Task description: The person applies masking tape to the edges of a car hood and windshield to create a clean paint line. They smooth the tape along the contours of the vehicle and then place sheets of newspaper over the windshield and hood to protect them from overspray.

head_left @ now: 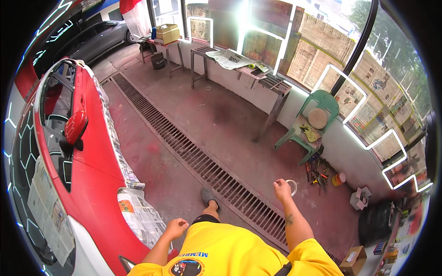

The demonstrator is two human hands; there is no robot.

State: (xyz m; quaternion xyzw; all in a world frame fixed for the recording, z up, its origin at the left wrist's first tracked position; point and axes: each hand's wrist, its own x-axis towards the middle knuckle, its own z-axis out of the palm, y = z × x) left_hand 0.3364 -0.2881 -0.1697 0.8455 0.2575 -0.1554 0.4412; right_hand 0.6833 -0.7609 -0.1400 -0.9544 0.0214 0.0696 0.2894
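Note:
My right hand [282,190] is closed on a pale roll of tape [295,186], held out over the floor. The roll's ring shows past the fingers; the hand covers part of it. Lower and to the left, my left hand [176,227] hangs with its fingers curled in, and nothing shows in it. It is nearest to the red car [96,184], beside the newspaper masking [138,216] over the wheel arch. More newspaper runs along the car's lower side. The car's red wing mirror [76,127] sticks out further ahead.
A floor drain grate [184,154] crosses diagonally ahead of me. To the right stand a green plastic chair [322,115], scattered hand tools [317,175] and a small bucket [339,179]. A metal bench [276,87] with newspaper lines the far wall; a black bucket [158,61] sits at the back.

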